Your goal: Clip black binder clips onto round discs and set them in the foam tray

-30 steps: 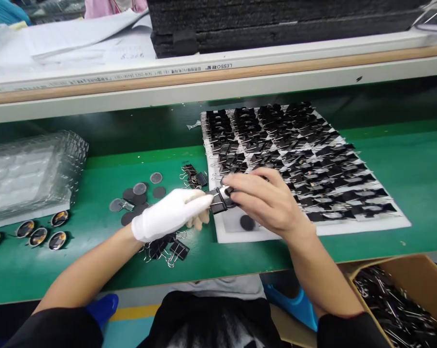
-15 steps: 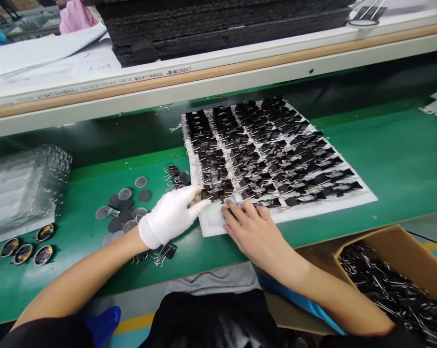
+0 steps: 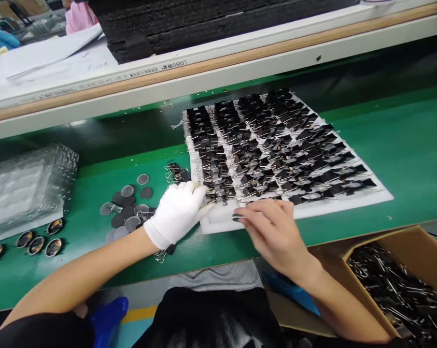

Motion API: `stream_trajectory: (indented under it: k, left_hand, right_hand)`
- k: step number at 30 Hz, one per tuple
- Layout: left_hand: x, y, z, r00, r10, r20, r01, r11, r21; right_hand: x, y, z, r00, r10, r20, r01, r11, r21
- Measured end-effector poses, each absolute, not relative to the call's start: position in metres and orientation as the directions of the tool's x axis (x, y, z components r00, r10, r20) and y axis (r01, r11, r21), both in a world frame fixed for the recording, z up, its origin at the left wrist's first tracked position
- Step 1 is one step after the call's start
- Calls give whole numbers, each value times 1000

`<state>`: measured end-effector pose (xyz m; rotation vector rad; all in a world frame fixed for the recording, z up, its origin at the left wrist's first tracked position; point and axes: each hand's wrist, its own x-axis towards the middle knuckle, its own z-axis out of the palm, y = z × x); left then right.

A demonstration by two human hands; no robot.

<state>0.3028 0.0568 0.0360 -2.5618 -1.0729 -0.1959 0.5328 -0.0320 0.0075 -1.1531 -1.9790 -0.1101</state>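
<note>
A white foam board [image 3: 379, 195] lies on the green bench, covered with rows of black binder clips [image 3: 252, 121] with wire handles. My left hand [image 3: 178, 210], in a white glove, is at the near left corner of the board, its thumb and forefinger at the end of the leftmost row; what they pinch, if anything, is hidden. My right hand [image 3: 272, 227], bare, is raised over the board's near edge. Its fingertips pinch a small black clip [image 3: 237, 217]. Grey discs [image 3: 127, 211] lie left of my gloved hand, and loose clips [image 3: 175, 172] lie behind it.
Stacked clear plastic trays [image 3: 30, 183] stand at the left, with several round metal-rimmed pieces [image 3: 53, 247] before them. A cardboard box [image 3: 421, 251] of binder clips is at the lower right. Black foam sheets [image 3: 204, 29] and papers [image 3: 59, 58] lie on the shelf [image 3: 240, 77].
My right hand has lifted off the board's near edge and moved right, with a small black clip now showing at its fingertips. My left hand has turned slightly in about the same place.
</note>
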Motion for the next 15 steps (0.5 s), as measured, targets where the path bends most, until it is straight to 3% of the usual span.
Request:
stream_trajectory:
  k: [3, 5, 7, 9, 15]
  left_hand:
    - [302, 59, 32, 712, 659, 242, 702, -657, -276]
    - [300, 57, 35, 721, 655, 226, 692, -672, -264]
    - [291, 55, 45, 723, 647, 243, 691, -689, -221]
    - [272, 55, 58, 687, 664, 296, 722, -671, -170]
    - [149, 63, 81, 238, 823, 516, 945, -318, 71]
  right_hand:
    - [540, -35, 15, 98, 810, 578, 474, 472, -743]
    - [539, -35, 18, 185, 902, 389, 209, 350, -913]
    - [535, -31, 19, 122, 960, 253, 16, 254, -967]
    - [528, -26, 19, 0, 985, 172, -58, 172, -983]
    - [501, -13, 26, -259, 964, 49, 115, 81, -990]
